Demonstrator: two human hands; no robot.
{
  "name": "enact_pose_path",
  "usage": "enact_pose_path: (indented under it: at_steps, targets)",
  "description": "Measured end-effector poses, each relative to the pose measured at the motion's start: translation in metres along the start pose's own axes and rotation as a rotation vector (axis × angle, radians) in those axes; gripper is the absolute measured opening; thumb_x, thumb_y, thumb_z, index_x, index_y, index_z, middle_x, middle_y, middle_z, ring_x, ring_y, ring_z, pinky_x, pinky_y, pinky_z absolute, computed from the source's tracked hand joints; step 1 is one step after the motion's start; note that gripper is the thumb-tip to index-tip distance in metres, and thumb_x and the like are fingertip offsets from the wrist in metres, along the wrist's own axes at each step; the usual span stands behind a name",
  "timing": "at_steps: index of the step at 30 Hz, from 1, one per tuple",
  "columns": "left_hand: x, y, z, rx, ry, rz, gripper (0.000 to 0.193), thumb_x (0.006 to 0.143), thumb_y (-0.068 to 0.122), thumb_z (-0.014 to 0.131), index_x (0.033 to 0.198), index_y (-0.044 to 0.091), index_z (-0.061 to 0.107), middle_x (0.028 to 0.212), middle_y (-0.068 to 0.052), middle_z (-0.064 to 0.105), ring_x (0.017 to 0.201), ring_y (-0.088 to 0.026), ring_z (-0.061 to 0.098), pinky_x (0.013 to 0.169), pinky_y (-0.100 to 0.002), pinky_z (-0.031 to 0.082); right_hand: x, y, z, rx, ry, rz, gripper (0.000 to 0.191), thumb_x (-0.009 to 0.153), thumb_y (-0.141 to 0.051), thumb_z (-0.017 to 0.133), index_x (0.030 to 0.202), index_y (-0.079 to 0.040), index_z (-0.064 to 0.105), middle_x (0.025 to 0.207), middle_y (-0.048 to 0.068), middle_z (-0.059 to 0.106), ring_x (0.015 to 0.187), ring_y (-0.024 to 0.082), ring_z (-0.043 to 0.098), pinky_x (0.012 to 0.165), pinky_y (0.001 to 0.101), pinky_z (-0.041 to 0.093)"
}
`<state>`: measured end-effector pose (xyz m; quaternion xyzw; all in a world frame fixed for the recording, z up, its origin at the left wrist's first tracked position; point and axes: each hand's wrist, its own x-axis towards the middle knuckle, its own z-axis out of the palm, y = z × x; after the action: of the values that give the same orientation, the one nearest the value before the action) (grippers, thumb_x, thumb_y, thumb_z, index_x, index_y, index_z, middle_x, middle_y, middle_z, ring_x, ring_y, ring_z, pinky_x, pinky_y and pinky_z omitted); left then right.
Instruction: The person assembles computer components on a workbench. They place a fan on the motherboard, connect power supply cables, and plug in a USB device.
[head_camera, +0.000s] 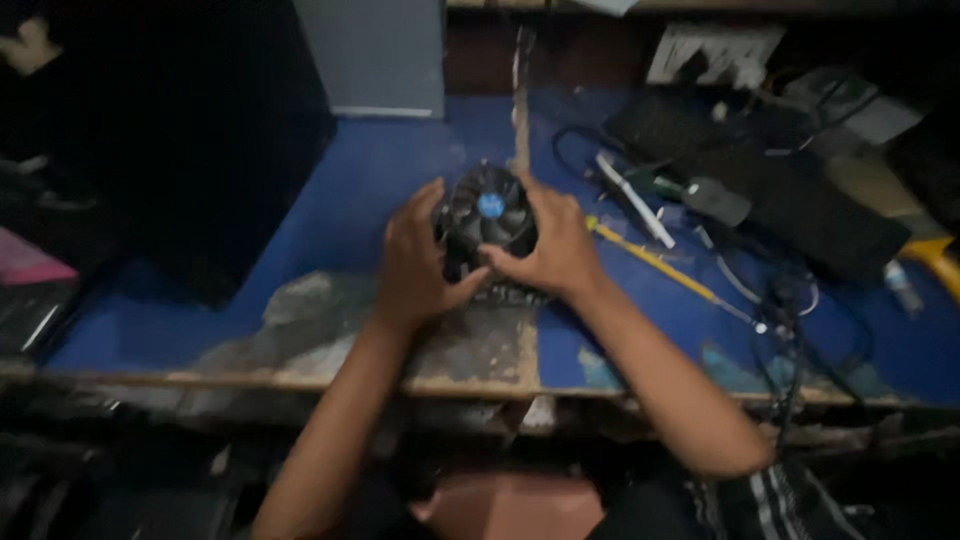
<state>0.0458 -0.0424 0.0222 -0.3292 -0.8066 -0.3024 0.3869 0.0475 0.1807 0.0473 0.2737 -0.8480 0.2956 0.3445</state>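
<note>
Both hands are on the round black cooling fan (488, 222), which sits at the middle of the blue bench (350, 190), a little back from its worn front edge. The left hand (415, 262) wraps the fan's left side, fingers curled up over the rim and thumb pointing right along the lower edge, a closed grip on the fan. The right hand (550, 245) clamps the right side, fingers bent over the top rim and thumb tucked under toward the left thumb, so this grip is closed on the fan too. The blue round sticker (490, 205) on the hub shows between the two hands. Under the fan a dark block is partly visible, too dim to make out.

Moving outward, just to the right lies a yellow-handled screwdriver (650, 260), slanting down toward the right. Behind it sits a white pen-like tool (632, 198). Farther right there is a black keyboard (770, 180) with a tangle of black cables (790, 320) beside it. To the left stands a big black case (150, 130), well apart from the hands. A grey box (380, 55) stands at the back.
</note>
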Motion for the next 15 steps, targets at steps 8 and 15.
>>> enact_pose_path:
  at_steps: [8, 15]
  targets:
    - [-0.0028, 0.0008, -0.0089, 0.011, -0.018, -0.010, 0.102, 0.081, 0.053, 0.082, 0.152, 0.000, 0.032, 0.152, -0.025, 0.046, 0.140, -0.043, 0.049, 0.115, -0.056, 0.036, 0.0048, -0.0093, -0.0028, 0.003, -0.046, 0.104, 0.092, 0.068, -0.045, 0.088, 0.143, -0.003, 0.052, 0.124, 0.021, 0.070, 0.113, 0.040, 0.068, 0.100, 0.0483, 0.048]
    - [-0.0065, -0.0024, -0.0086, 0.015, -0.002, -0.043, 0.095, 0.090, 0.057, 0.075, 0.153, -0.001, 0.033, 0.149, -0.027, 0.047, 0.138, -0.045, 0.049, 0.116, -0.055, 0.037, 0.0015, -0.0073, -0.0052, 0.015, -0.033, 0.057, 0.095, 0.071, -0.041, 0.088, 0.148, -0.002, 0.049, 0.129, 0.023, 0.068, 0.116, 0.041, 0.066, 0.101, 0.0476, 0.047]
